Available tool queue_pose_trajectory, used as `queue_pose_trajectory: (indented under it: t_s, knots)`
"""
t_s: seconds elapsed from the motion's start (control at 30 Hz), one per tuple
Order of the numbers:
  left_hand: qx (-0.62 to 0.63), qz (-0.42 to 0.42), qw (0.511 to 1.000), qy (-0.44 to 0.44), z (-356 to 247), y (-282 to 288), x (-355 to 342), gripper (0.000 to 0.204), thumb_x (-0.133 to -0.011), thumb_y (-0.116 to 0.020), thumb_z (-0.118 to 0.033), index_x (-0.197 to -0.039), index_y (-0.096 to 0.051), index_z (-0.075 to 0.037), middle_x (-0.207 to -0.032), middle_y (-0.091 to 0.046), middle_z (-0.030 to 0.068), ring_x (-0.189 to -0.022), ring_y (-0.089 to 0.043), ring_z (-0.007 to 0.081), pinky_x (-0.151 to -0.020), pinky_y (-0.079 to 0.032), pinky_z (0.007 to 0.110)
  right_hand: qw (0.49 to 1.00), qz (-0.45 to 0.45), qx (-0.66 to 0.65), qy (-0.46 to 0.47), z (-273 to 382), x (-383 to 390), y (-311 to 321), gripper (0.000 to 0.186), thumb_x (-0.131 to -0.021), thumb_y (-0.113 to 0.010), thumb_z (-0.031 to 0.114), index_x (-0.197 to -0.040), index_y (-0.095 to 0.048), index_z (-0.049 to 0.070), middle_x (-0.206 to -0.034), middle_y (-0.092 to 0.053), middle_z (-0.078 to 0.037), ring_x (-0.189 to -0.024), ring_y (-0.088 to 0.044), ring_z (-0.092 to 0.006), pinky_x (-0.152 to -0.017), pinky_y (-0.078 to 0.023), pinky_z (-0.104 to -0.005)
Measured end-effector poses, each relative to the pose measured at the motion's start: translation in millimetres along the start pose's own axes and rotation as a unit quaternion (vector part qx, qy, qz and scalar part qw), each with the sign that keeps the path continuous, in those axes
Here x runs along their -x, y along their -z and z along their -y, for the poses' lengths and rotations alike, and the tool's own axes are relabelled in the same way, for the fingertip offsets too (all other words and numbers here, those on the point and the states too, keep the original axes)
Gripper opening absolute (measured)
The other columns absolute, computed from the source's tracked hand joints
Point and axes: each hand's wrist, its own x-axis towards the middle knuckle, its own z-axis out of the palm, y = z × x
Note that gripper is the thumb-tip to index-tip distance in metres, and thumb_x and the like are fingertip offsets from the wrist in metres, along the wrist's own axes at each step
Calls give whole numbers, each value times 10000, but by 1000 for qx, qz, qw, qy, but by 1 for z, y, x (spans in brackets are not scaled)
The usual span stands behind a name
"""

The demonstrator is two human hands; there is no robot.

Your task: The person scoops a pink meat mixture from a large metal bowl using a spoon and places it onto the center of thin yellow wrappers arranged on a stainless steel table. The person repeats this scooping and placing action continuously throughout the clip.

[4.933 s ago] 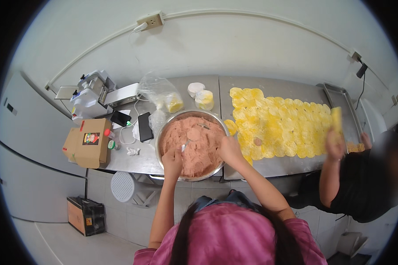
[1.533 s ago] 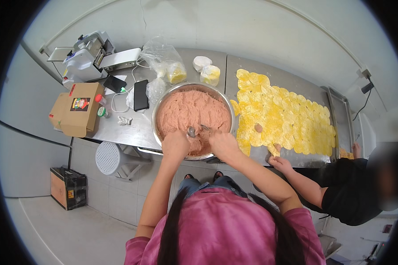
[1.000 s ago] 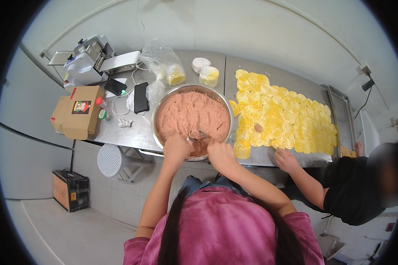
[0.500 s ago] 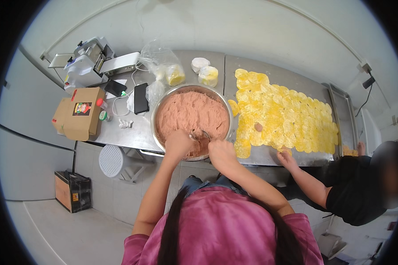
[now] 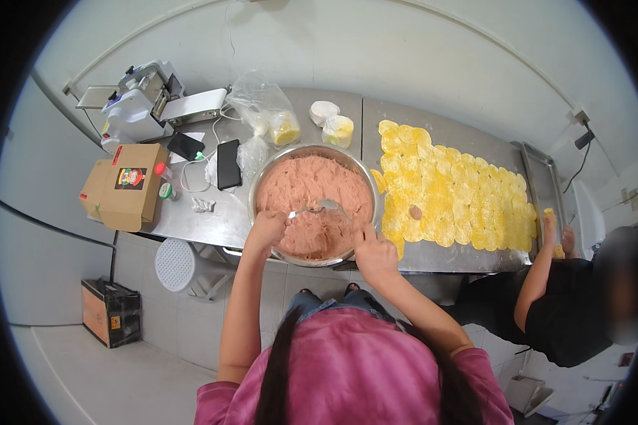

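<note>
A large steel bowl (image 5: 376,185) filled with pink minced meat filling (image 5: 312,180) stands at the table's front edge. My left hand (image 5: 267,231) is closed round the handle of a metal spoon (image 5: 299,213) over the bowl's near left side. From the near right, my right hand (image 5: 374,249) grips a second metal spoon (image 5: 329,204). The two spoon heads are close together above the meat; whether they touch, I cannot tell. To the right, round yellow wrappers (image 5: 461,188) overlap in rows, with one small lump of filling (image 5: 415,212) on them.
A co-worker's hand (image 5: 549,221) is beside the metal tray (image 5: 539,166) at the right. Wrapper stacks (image 5: 338,131), a plastic bag (image 5: 255,99), a phone (image 5: 228,164), a cardboard box (image 5: 124,183) and a machine (image 5: 145,99) occupy the back and left. A stool (image 5: 175,265) is below.
My hands have moved apart and the spoons have risen from the near part of the filling. The co-worker's hand has left the wrappers' front edge for the tray at the right.
</note>
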Motion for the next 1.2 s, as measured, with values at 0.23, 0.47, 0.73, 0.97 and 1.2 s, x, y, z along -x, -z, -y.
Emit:
queue_pose_trajectory:
  t_s: [0.23, 0.47, 0.73, 0.97, 1.2]
  knots:
    - [42, 36, 998, -38, -13, 6, 12, 264, -861, -468, -187, -649, -518, -38, -467, -344, -68, -371, -276, 33, -357, -193, 220, 999, -42, -7, -17, 21, 2, -11, 483, -697, -504, 83, -1175, -469, 28, -801, -483, -72, -600, -572, -183, -453, -463, -293]
    - [67, 49, 996, -43, -2, 10, 9, 276, -887, -469, -208, -653, -503, -64, -458, -317, -90, -353, -234, 18, -339, -153, 209, 996, -72, -49, -31, 20, -5, 1, 453, -696, -513, 88, -1140, -483, 6, -816, -488, -75, -573, -568, -168, -439, -472, -266]
    - [-14, -7, 997, -72, 2, 3, 10, 320, -866, -498, -209, -619, -556, -15, -495, -420, -7, -461, -348, 77, -433, -265, 263, 997, -66, -26, -35, 22, 4, -15, 475, -679, -515, 78, -1145, -483, -6, -953, -535, -107, -523, -555, -143, -419, -456, -248]
    - [-44, -28, 990, -130, 4, -23, 2, 301, -893, -479, -235, -662, -523, -48, -476, -355, -68, -383, -284, 29, -353, -192, 211, 997, -67, -33, -33, 12, 7, -6, 522, -685, -513, 60, -1201, -449, 11, -854, -505, -83, -554, -564, -167, -436, -463, -268]
    - [-46, -73, 988, -128, 11, -46, 12, 308, -882, -488, -216, -638, -525, -32, -479, -360, -50, -419, -305, 45, -381, -220, 231, 993, -55, -101, -32, -18, 15, -17, 483, -679, -520, 72, -1154, -474, -1, -809, -491, -80, -522, -554, -155, -420, -457, -258]
